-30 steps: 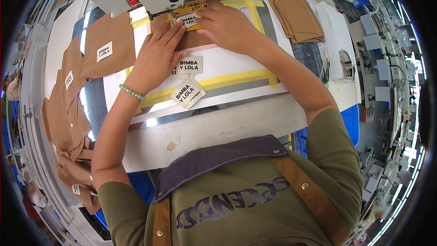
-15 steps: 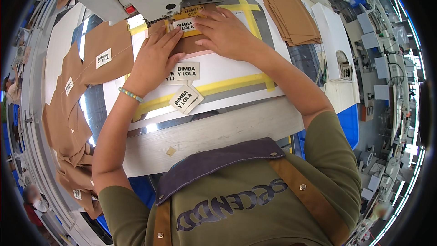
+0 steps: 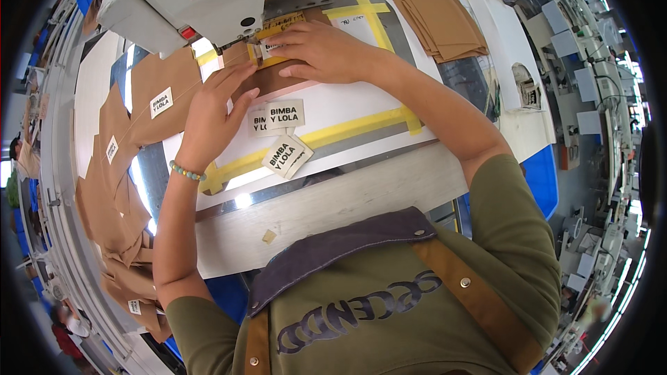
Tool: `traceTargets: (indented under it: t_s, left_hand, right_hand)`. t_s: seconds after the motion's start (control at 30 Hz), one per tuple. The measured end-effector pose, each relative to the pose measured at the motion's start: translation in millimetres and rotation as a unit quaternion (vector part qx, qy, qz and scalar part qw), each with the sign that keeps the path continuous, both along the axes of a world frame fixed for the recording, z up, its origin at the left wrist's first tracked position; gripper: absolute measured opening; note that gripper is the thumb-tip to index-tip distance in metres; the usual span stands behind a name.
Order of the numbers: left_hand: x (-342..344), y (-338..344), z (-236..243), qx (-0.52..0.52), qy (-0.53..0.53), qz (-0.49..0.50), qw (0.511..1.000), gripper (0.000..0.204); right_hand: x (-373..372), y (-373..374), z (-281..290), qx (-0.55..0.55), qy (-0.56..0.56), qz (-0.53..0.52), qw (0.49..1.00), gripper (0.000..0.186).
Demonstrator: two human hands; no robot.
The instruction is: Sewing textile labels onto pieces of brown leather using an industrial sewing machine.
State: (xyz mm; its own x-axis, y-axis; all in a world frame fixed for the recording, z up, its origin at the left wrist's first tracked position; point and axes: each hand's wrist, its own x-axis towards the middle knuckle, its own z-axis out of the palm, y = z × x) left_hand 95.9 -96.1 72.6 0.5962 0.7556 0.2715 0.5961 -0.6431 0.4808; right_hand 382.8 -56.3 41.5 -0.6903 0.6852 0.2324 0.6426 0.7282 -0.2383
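White label (image 3: 268, 48): upper centre, partly covered by right hand (image 3: 325, 53)
Right hand: flattened
Left hand (image 3: 217, 112): unclenched, label's lower left

Bright, cool white light fills the workroom, and strip lights (image 3: 620, 309) glare along the right rim. Harsh white reflections streak the glossy dark panel (image 3: 153, 167) at left. The left hand (image 3: 217, 107) and right hand (image 3: 323, 52) look fairly sharp. Fisheye distortion bends outer edges, corners fall black, and the distant background softens.
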Motion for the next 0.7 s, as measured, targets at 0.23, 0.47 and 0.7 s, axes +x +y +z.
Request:
traceTargets:
  t_s: [0.23,0.47,0.7]
  left_hand:
    - [-2.7,1.8,0.3,-0.018,0.001,0.000,1.000,0.040]
    - [-5.4,13.6,-1.9,0.001,0.001,0.006,1.000,0.040]
    - [-9.6,16.0,2.6,-0.019,0.041,0.022,0.999,0.040]
  right_hand:
    - [0.1,3.2,-0.5,0.012,0.013,0.019,1.000,0.052]
    - [-0.9,4.0,4.5,-0.016,-0.015,0.018,1.000,0.047]
    - [-0.2,9.6,-2.1,0.000,-0.005,0.019,1.000,0.049]
